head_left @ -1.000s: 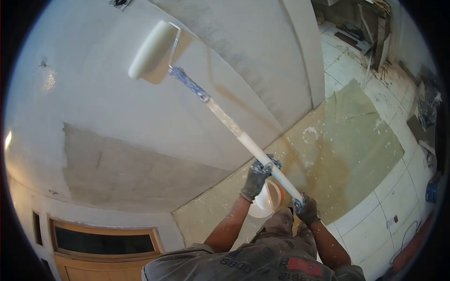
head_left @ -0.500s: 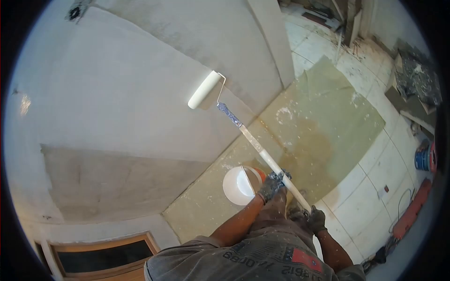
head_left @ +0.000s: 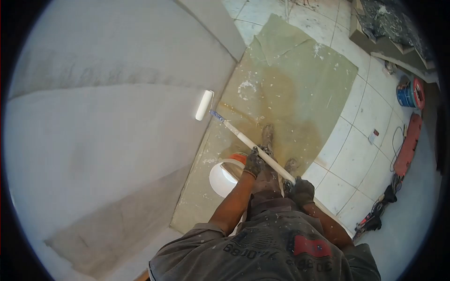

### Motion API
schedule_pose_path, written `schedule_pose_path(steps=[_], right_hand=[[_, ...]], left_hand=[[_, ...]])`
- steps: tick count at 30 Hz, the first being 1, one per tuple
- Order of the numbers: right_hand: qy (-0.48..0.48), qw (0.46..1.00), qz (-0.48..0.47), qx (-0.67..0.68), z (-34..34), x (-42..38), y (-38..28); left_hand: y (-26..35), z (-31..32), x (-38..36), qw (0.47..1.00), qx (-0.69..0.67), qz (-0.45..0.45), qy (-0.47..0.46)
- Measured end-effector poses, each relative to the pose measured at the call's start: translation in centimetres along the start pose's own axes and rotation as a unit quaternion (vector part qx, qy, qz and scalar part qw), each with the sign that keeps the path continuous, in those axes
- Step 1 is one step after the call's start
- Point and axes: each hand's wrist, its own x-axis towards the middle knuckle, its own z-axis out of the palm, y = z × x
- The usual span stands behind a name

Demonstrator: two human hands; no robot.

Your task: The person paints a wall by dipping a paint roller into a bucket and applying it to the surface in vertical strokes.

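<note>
A paint roller with a white sleeve rests against, or close to, the lower part of the wall. Its long pale pole slants back towards my body. My gloved left hand is closed round the middle of the pole. Near the pole's rear end, my gloved right hand grips it. Beside my left forearm stands a white bucket on the floor, with whitish paint visible inside.
A stained greenish floor sheet lies under my feet, along the wall. White tiles border it. To the right are a blue and red can, a long red object with cables, and plastic-covered material.
The view has turned and shifted towards the right side. The roller has moved down the wall towards the floor edge, with both my hands still on the pole.
</note>
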Motion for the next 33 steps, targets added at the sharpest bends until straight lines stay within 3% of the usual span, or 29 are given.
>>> schedule_pose_path(steps=[2,3,10,16,23,24,25,28,30,31,33], right_hand=[[0.002,1.0,0.012,-0.024,-0.4,2.7,-3.0],[-0.054,0.998,0.035,-0.016,-0.6,4.3,-4.0],[-0.088,0.992,0.079,-0.036,-0.2,12.4,-8.2],[-0.019,0.996,0.086,-0.006,0.7,15.7,-9.8],[-0.032,0.995,0.092,-0.009,0.6,17.1,-9.7],[0.012,0.998,0.061,-0.006,0.9,17.0,-9.5],[0.057,0.998,0.031,-0.002,1.2,16.7,-9.3],[-0.001,0.999,0.039,0.005,0.2,15.7,-7.7],[0.029,1.0,0.006,-0.004,0.5,13.9,-4.6],[0.058,0.998,-0.017,-0.011,-0.5,13.0,-3.2],[0.088,0.995,-0.044,-0.017,-2.4,11.2,-0.4]], left_hand=[[2.5,0.5,2.1,0.998,-0.03,-0.047,0.039],[3.3,0.7,3.3,0.997,-0.029,-0.055,0.043],[6.5,0.6,10.8,0.99,-0.005,-0.056,0.129],[7.7,-1.2,15.2,0.984,-0.023,-0.086,0.157],[8.0,-2.0,18.1,0.974,-0.033,-0.112,0.196],[8.0,-2.6,18.4,0.972,-0.041,-0.123,0.198],[8.0,-2.4,18.2,0.972,-0.037,-0.122,0.2],[7.9,0.2,15.4,0.973,0.013,-0.113,0.203],[6.2,2.6,13.0,0.972,0.007,-0.098,0.213],[4.9,-0.2,13.1,0.979,0.032,-0.104,0.17],[3.0,5.2,7.7,0.983,0.064,-0.084,0.148]])
